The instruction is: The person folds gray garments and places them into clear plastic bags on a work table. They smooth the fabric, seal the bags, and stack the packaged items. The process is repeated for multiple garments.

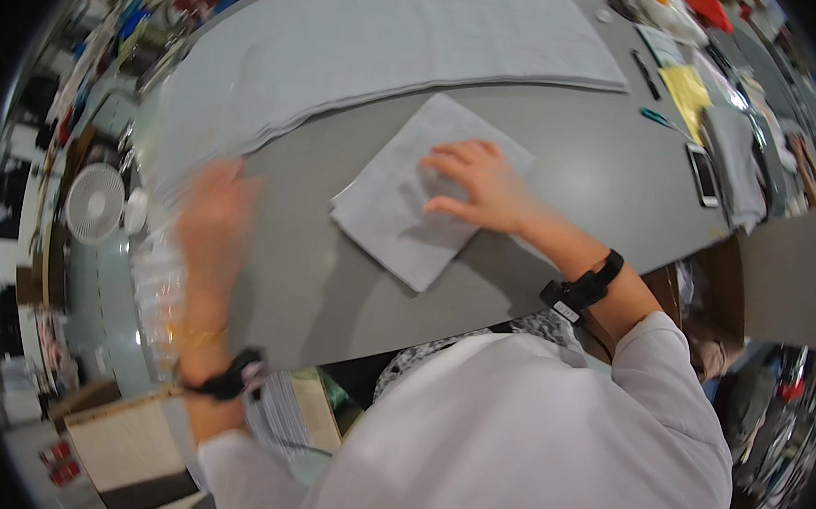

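Observation:
A folded light-grey cloth (412,203) lies at a slant on the grey table (302,275). My right hand (484,184) is over its right part, fingers stretched and apart; I cannot tell how firmly it touches. Off to the left, my left hand (217,208) is smeared by motion near the table's left edge, beside clear plastic bags (155,284). Whether it holds anything does not show. Along the far side of the table spreads a large layered stack of the same grey fabric (414,28).
At the right lie a phone (703,176), teal-handled scissors (662,119), a black marker (645,74), yellow paper (689,94) and a grey cloth piece (736,164). An open cardboard box (785,281) stands below the right edge. A white fan (96,202) is left of the table.

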The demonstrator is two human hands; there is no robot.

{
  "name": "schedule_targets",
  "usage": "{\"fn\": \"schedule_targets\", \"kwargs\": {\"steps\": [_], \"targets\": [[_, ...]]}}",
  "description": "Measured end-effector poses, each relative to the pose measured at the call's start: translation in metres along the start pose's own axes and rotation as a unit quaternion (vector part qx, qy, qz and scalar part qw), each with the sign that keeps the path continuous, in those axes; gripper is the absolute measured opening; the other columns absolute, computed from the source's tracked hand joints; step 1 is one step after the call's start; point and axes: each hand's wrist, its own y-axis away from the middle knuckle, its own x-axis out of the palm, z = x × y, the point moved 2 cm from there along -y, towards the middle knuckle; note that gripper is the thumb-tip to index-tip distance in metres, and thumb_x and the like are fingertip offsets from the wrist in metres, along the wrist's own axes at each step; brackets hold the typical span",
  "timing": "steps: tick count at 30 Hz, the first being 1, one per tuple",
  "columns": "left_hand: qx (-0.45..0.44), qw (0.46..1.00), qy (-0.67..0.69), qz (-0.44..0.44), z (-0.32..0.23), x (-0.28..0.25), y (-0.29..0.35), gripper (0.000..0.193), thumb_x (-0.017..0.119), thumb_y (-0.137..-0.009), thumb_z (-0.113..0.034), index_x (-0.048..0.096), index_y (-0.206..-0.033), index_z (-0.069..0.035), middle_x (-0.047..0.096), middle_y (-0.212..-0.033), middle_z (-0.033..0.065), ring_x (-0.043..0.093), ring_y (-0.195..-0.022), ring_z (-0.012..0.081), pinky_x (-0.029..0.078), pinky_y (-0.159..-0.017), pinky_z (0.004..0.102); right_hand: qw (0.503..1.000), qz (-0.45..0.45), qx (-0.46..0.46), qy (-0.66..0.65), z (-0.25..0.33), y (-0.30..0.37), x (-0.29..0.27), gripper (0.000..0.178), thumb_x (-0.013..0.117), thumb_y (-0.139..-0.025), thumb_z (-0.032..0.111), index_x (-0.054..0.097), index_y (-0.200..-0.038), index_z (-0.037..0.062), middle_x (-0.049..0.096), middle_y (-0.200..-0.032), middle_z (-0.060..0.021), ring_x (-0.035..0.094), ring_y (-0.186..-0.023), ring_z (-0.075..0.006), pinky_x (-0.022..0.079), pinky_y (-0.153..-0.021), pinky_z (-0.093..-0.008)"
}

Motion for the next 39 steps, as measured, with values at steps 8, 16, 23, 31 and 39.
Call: {"fn": "schedule_targets", "kwargs": {"steps": [8,16,23,31,39], "targets": [[-0.080,0.951,0.265,0.136,-0.090,0.120,0.022,0.068,0.084,-0.082,-0.041,0.061,-0.130,0.001,0.058,-0.119,0.0115,0.063,-0.111,0.0314,0.056,-0.084,0.0429,0.980,0.093,0.126,0.120,0.014,-0.043,0.017,0.084,0.077,-0.075,0.075,0.067,-0.139,0.0220,0.045,-0.162,-0.0181,0.034,-0.151,-0.0468,0.024,-0.117,-0.0704],[-0.171,0.908,0.333,0.190,-0.117,0.090,0.059,0.051,0.077,-0.091,-0.025,0.062,-0.134,-0.001,0.060,-0.120,0.0079,0.067,-0.092,0.0296,0.055,-0.077,0.0410,0.994,0.027,-0.090,0.048,0.046,0.009,0.070,0.043,0.083,-0.077,0.029,0.073,-0.114,0.0083,0.065,-0.140,-0.0089,0.056,-0.132,-0.0318,0.048,-0.099,-0.0498],[-0.202,0.877,0.405,0.158,-0.164,0.094,0.085,0.026,0.065,-0.095,-0.014,0.069,-0.119,-0.006,0.064,-0.119,0.0076,0.070,-0.088,0.0344,0.057,-0.077,0.0460,0.990,-0.123,0.003,-0.072,0.025,0.017,-0.001,0.030,0.083,-0.076,0.012,0.076,-0.104,0.0016,0.075,-0.122,-0.0128,0.069,-0.109,-0.0347,0.057,-0.089,-0.0457],[-0.255,0.850,0.453,0.079,-0.138,0.073,0.054,0.039,0.056,-0.094,-0.003,0.063,-0.132,-0.003,0.062,-0.128,0.0106,0.070,-0.098,0.0373,0.057,-0.080,0.0465,0.998,-0.017,-0.047,0.032,0.066,0.021,0.048,0.045,0.085,-0.080,0.035,0.077,-0.114,0.0069,0.067,-0.139,-0.0158,0.058,-0.134,-0.0376,0.043,-0.110,-0.0500],[-0.058,0.960,0.265,0.076,-0.143,0.026,0.030,0.058,0.062,-0.081,0.005,0.063,-0.138,-0.007,0.061,-0.133,0.0093,0.070,-0.097,0.0310,0.058,-0.075,0.0414,0.974,0.093,-0.029,0.203,0.091,-0.053,0.079,0.074,0.072,-0.085,0.057,0.062,-0.144,0.0140,0.040,-0.161,-0.0302,0.034,-0.152,-0.0507,0.019,-0.124,-0.0646]]}}
